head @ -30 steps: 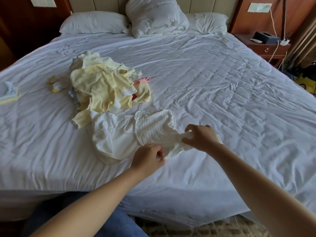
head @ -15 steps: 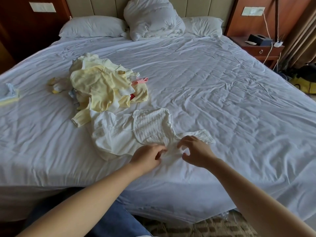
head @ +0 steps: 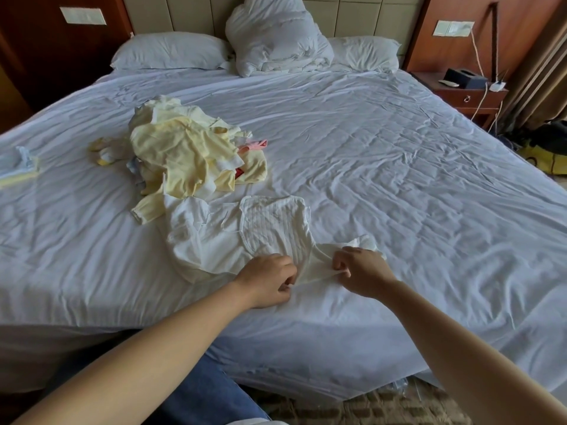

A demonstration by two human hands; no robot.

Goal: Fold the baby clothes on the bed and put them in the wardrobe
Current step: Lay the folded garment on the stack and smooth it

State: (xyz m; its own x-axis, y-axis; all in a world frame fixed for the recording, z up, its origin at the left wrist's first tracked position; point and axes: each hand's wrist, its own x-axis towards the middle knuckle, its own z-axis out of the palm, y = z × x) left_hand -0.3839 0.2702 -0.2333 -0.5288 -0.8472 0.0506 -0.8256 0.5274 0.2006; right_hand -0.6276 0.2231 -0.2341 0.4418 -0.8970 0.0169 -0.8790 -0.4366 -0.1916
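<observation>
A white ribbed baby garment [head: 273,223] lies crumpled near the bed's front edge. My left hand [head: 267,282] pinches its lower hem. My right hand [head: 360,271] pinches the same hem a little to the right, and the cloth is stretched thin between the two hands. Behind the garment sits a heap of pale yellow baby clothes [head: 187,151] with a bit of pink showing. A plain white piece [head: 196,237] lies under the garment's left side. The wardrobe is not in sight.
The white bed sheet [head: 399,179] spreads wide to the right. Small folded pieces [head: 23,165] lie at the far left edge. Pillows and a bunched duvet [head: 276,35] are at the headboard. A wooden nightstand [head: 466,93] with cables stands at the back right.
My right hand has drawn back toward me and closed on the hem, now pulled taut between both hands. The view has tilted slightly downward.
</observation>
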